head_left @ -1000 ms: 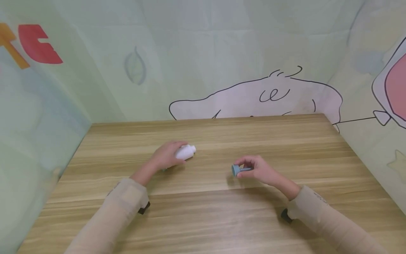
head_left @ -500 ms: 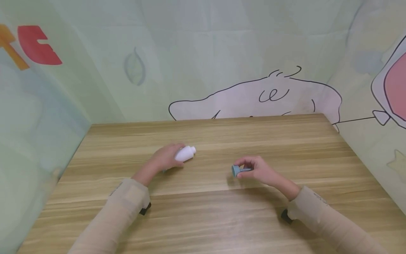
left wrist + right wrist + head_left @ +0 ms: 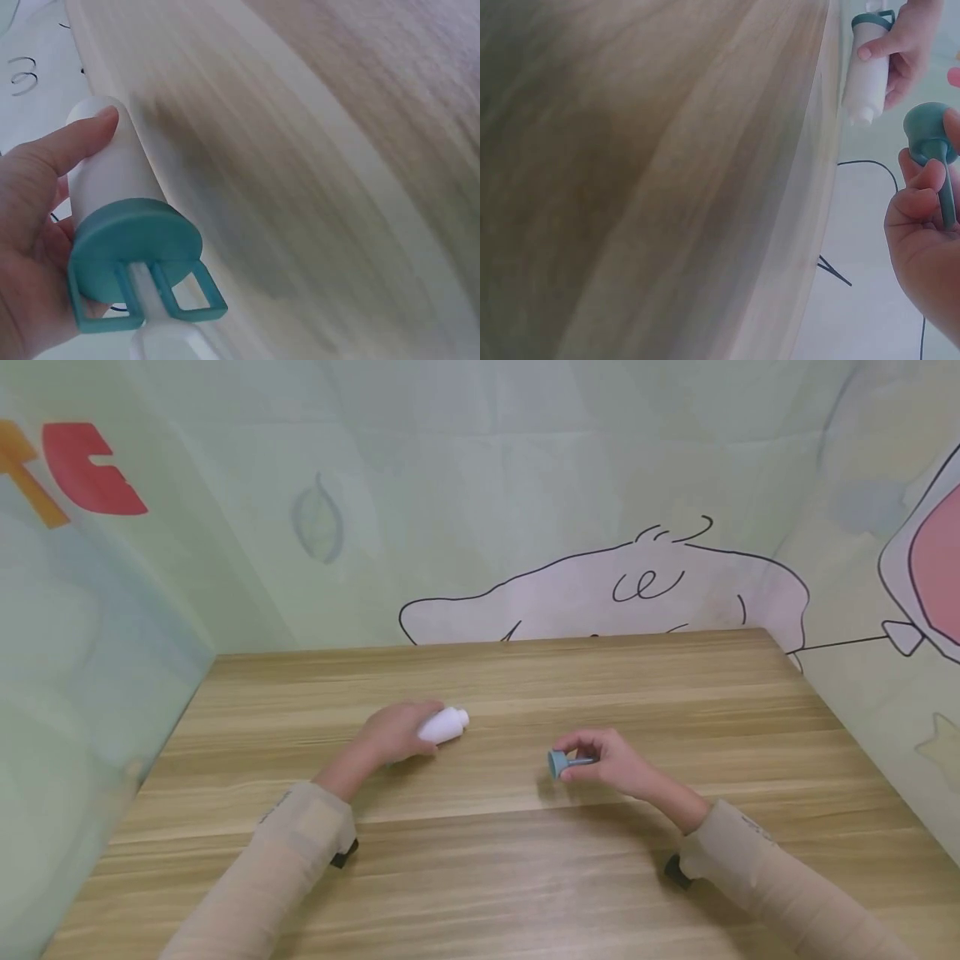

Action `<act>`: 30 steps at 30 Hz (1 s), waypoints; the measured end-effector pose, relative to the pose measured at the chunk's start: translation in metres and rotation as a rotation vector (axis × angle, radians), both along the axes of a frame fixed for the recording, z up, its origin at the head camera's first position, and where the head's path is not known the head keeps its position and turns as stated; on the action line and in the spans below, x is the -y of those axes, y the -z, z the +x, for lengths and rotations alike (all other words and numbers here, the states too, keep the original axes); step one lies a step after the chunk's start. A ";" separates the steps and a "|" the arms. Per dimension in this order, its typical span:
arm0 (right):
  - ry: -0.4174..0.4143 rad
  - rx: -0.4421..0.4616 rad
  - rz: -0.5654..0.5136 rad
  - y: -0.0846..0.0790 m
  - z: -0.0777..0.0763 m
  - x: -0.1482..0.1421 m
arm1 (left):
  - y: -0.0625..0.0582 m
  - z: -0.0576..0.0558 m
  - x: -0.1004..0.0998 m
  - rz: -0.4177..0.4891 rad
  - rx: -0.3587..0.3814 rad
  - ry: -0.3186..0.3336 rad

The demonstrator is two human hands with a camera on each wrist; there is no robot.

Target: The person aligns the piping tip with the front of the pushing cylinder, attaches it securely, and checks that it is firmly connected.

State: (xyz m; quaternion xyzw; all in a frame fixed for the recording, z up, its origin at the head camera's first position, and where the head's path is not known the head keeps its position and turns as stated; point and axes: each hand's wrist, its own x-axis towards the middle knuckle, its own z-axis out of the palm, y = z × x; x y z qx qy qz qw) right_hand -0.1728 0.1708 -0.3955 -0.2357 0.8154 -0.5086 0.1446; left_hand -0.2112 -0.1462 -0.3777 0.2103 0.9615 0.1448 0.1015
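My left hand point(image 3: 397, 732) grips a white toy syringe point(image 3: 445, 727) round its barrel, low over the table, with the blunt nozzle toward the right. In the left wrist view the thumb lies along the barrel, and a teal end cap point(image 3: 139, 232) with two finger loops and a white plunger point(image 3: 154, 307) faces the camera. To the right, my right hand point(image 3: 621, 766) pinches a teal funnel-shaped piece point(image 3: 557, 764) with a thin stem. Its wide mouth points left, toward the syringe, a gap apart. The stem point(image 3: 945, 191) runs back toward the palm in the right wrist view.
A wood-grain table point(image 3: 480, 860) lies under both hands. Printed cloth walls point(image 3: 480, 510) with cartoon drawings stand behind it and along both sides. Small dark devices point(image 3: 677, 872) show under the sleeve cuffs.
My left hand has shifted very slightly to the right and nearer me, carrying the syringe with it. My right hand and the funnel-shaped piece have stayed in place.
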 end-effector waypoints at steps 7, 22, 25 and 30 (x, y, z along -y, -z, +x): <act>-0.008 -0.014 -0.003 0.002 0.000 0.000 | -0.011 0.007 -0.009 -0.039 -0.036 0.099; -0.011 -0.001 -0.001 0.002 0.000 0.004 | -0.022 0.023 -0.029 -0.060 -0.002 0.197; -0.009 0.002 -0.001 0.002 -0.001 0.005 | -0.024 0.028 -0.032 -0.043 -0.015 0.230; -0.003 0.018 -0.004 0.003 -0.001 0.008 | -0.026 0.035 -0.039 -0.015 -0.040 0.280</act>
